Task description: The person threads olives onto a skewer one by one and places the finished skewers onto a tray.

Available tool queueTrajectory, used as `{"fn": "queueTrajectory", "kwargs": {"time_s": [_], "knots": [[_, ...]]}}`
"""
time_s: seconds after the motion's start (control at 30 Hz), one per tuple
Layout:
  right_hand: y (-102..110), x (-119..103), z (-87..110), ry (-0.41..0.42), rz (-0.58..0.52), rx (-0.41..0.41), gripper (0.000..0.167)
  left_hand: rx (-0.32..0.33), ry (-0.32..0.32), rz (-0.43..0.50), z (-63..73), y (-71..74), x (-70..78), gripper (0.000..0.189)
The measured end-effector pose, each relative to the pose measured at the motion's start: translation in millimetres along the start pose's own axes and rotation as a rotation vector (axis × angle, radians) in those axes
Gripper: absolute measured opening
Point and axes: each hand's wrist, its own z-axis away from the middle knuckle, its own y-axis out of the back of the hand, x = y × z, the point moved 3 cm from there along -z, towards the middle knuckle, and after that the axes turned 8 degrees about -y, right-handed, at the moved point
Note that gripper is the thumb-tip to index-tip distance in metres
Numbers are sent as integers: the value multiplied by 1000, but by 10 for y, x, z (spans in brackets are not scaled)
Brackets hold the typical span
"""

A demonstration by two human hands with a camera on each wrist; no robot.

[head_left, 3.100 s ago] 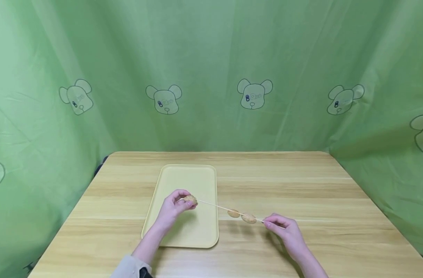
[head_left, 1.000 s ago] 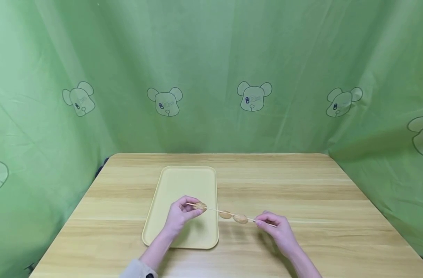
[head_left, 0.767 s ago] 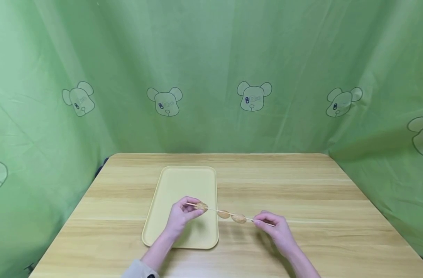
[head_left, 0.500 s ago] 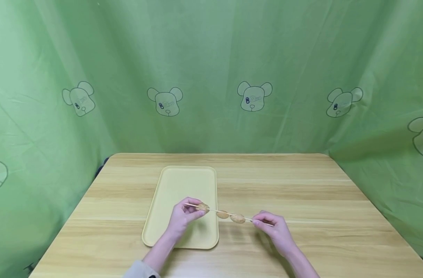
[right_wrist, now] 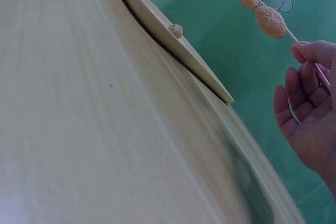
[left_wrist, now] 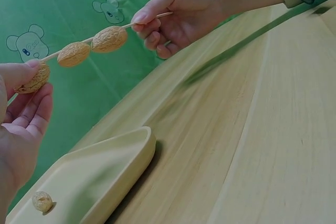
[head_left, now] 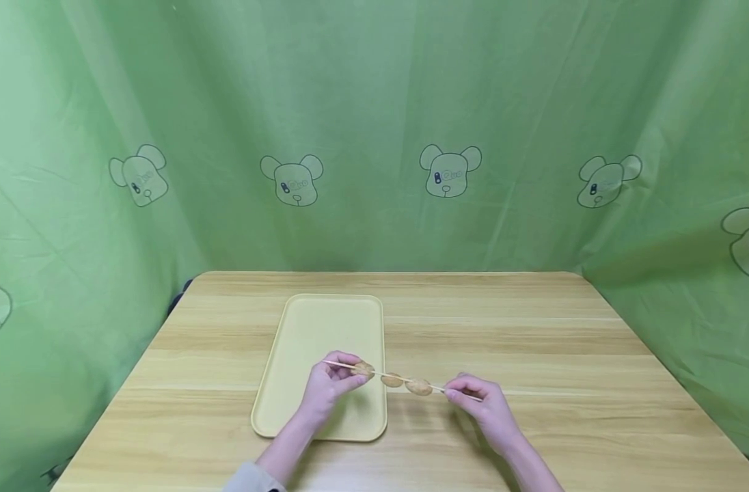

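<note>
Above the table, a thin wooden skewer (head_left: 438,389) carries three wrinkled, light-brown food balls. My left hand (head_left: 327,394) pinches the leftmost ball (left_wrist: 35,80) between thumb and fingers, over the tray's right side. The skewer's tip sticks out past that ball to the left. The middle ball (left_wrist: 74,54) and the right ball (left_wrist: 109,39) sit close together along the stick. My right hand (head_left: 488,411) pinches the skewer's other end with thumb and forefinger, right of the balls. A loose ball (left_wrist: 42,202) lies in the tray; my left hand hides it in the head view.
The pale yellow rectangular tray (head_left: 333,318) lies on the left half of the wooden table (head_left: 534,328). Green curtains (head_left: 368,89) with bear-head prints stand behind the table and along both sides.
My left hand has moved right, bringing its ball along the skewer closer to the other two. More of the skewer tip shows beyond it. My right hand has shifted left.
</note>
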Motion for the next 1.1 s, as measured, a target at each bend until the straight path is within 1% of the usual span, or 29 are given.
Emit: {"fn": "queueTrajectory", "kwargs": {"time_s": [0.27, 0.43, 0.67, 0.73, 0.93, 1.1], "knots": [[46, 19, 31, -16, 21, 0, 6, -32, 4, -12, -12, -70, -36, 32], [73, 14, 37, -23, 30, -13, 6, -31, 19, -19, -8, -99, -57, 31], [87, 23, 51, -33, -6, -83, 8, -39, 31, -38, 5, -107, -64, 32], [86, 36, 58, -44, -1, -96, 9, -44, 31, -36, 13, -103, -62, 33], [76, 49, 65, -83, 46, -76, 8, -66, 33, -4, 21, -90, -70, 34], [66, 31, 48, -88, 46, -36, 8, -108, 20, 34, 9, -84, -88, 35]]}}
